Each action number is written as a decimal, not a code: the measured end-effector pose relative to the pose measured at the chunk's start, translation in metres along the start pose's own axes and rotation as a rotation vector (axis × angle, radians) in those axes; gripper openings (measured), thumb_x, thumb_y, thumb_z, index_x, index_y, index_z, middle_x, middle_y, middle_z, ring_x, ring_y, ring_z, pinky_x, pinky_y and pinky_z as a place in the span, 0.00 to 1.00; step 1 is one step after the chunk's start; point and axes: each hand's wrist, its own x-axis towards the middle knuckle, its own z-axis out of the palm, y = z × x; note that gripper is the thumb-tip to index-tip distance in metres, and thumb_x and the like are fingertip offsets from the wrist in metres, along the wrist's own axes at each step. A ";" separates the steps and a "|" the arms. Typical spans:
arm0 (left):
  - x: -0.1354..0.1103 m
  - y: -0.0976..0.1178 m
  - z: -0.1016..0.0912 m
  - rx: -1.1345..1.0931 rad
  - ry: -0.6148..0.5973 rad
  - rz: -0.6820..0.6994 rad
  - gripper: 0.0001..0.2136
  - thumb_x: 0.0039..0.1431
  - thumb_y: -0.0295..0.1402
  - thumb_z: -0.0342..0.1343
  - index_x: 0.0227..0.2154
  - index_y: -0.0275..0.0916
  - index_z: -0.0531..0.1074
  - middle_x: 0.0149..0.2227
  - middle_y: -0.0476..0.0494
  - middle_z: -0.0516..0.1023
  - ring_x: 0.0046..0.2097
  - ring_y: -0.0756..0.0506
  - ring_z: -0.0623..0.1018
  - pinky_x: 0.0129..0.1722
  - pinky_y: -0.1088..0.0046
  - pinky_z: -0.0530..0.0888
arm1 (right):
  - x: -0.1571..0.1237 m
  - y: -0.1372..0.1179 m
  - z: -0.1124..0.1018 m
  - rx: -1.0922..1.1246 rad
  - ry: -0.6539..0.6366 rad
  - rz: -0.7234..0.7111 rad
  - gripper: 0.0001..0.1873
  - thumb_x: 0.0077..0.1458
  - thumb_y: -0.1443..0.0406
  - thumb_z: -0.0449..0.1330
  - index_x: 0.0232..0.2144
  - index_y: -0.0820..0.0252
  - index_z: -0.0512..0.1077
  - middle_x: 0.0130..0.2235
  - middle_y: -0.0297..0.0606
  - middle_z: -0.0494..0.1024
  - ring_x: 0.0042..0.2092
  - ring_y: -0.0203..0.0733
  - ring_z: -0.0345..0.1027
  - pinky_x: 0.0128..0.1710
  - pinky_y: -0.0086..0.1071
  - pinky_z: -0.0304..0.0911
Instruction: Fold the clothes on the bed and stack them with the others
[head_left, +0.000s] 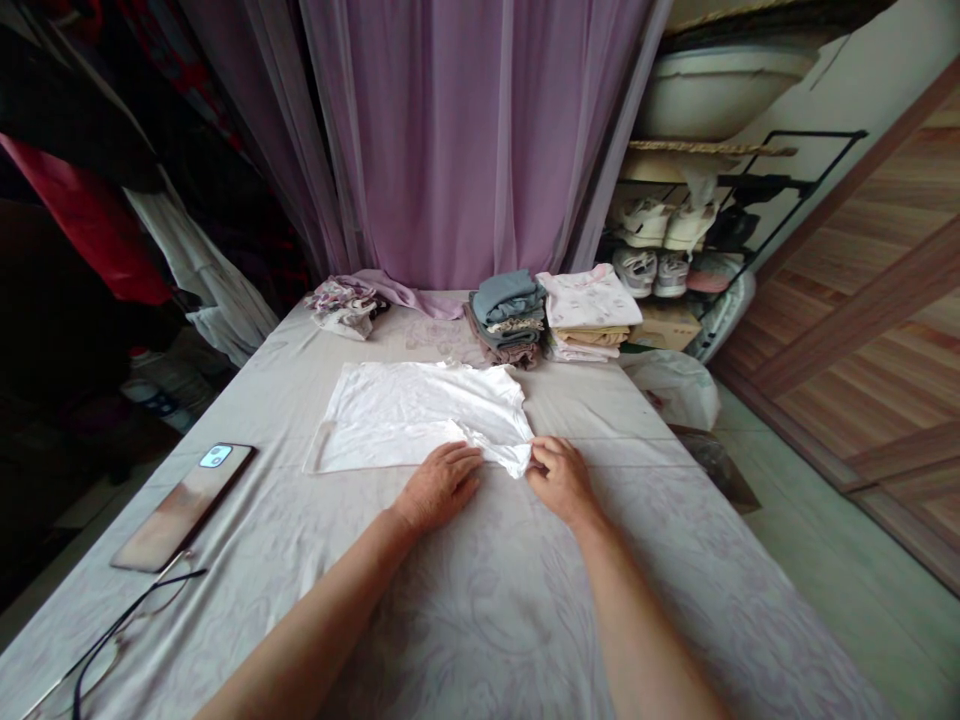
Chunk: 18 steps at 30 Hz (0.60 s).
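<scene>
Our right hand [561, 480] pinches the white garment [420, 405], our left hand [441, 484] rests flat alongside; uneven tugging could cause creases.

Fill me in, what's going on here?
A white garment lies spread on a patterned cloth. A person's right hand pinches its near right corner; the left hand lies at its near edge. Beyond it are a grey-topped stack, a pink-and-white-topped stack and a crumpled heap. A phone and glasses lie to the left.
</scene>
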 end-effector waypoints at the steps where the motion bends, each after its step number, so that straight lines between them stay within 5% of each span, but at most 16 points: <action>1: -0.001 -0.001 0.001 -0.006 0.009 -0.001 0.16 0.63 0.31 0.52 0.52 0.39 0.71 0.54 0.40 0.77 0.58 0.41 0.72 0.59 0.56 0.69 | 0.001 -0.004 -0.003 -0.007 -0.015 0.004 0.06 0.48 0.70 0.57 0.25 0.56 0.73 0.35 0.39 0.79 0.39 0.44 0.69 0.39 0.36 0.62; 3: -0.002 -0.001 0.001 -0.017 0.019 0.008 0.16 0.63 0.31 0.52 0.52 0.39 0.71 0.54 0.39 0.77 0.57 0.41 0.73 0.59 0.55 0.70 | 0.002 -0.011 -0.009 -0.022 -0.045 0.015 0.03 0.50 0.66 0.60 0.25 0.57 0.72 0.30 0.39 0.77 0.37 0.45 0.69 0.37 0.35 0.59; 10: -0.003 0.000 0.003 0.005 0.024 0.029 0.15 0.62 0.31 0.52 0.51 0.37 0.70 0.56 0.36 0.74 0.59 0.40 0.71 0.61 0.54 0.68 | 0.006 -0.017 -0.012 0.037 -0.048 0.092 0.18 0.55 0.52 0.59 0.21 0.57 0.68 0.23 0.35 0.71 0.31 0.41 0.65 0.35 0.34 0.56; 18: -0.004 0.001 0.004 0.013 0.041 0.008 0.15 0.61 0.30 0.54 0.51 0.38 0.70 0.56 0.36 0.73 0.60 0.39 0.70 0.61 0.54 0.68 | 0.007 -0.010 -0.003 0.115 0.006 0.051 0.10 0.53 0.62 0.58 0.23 0.58 0.72 0.26 0.36 0.75 0.34 0.42 0.68 0.38 0.34 0.59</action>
